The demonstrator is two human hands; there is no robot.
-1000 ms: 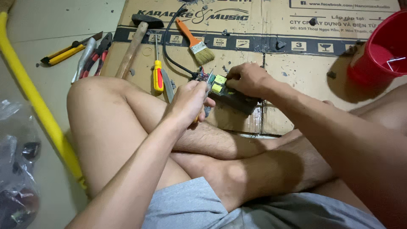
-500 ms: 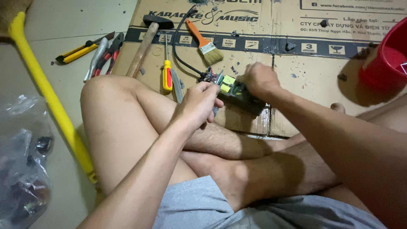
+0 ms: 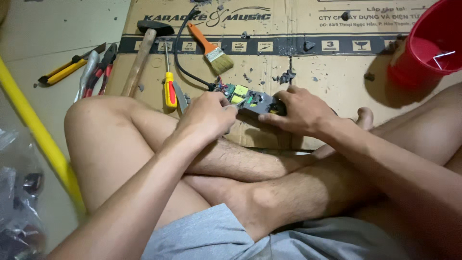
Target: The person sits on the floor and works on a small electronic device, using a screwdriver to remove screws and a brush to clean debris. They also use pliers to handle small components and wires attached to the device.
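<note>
Circuit board (image 3: pixel 250 98) lies lengthwise left-right between left hand (image 3: pixel 207 113) and right hand (image 3: pixel 296 110)

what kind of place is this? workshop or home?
Likely a home floor used as a makeshift repair spot, not a fitted workshop: flattened cardboard serves as the work mat, a hammer and screwdriver lie loose on it, and a circuit board sits between both hands.

Hammer (image 3: pixel 144 53) left of brush (image 3: pixel 211 45) (both on cardboard (image 3: pixel 337 67))
</note>
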